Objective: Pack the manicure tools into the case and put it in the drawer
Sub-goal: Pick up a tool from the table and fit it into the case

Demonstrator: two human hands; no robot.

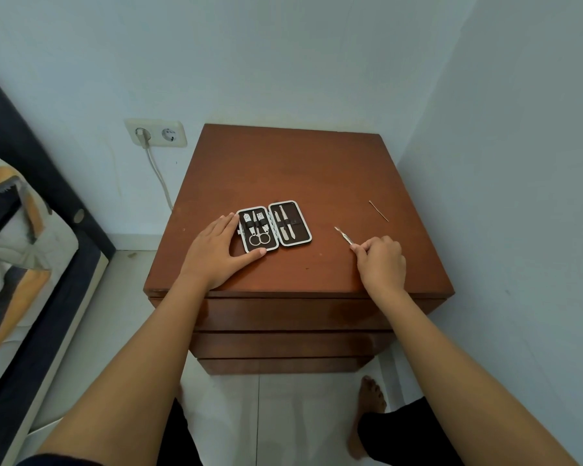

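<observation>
Fingers point(231, 220) of the left hand point(216, 253) are spread flat and laid against the left edge of the open case point(274, 226), with the thumb at its near corner; nothing is grasped. By the right hand point(381, 260), curled fingers are pinched around one slim metal tool point(344, 235), its tip pointing up-left above the worktop point(300, 163). One thin pin-like tool point(379, 210) is left loose further right. Within the one case, five tools are seen strapped: three left, two right.
</observation>
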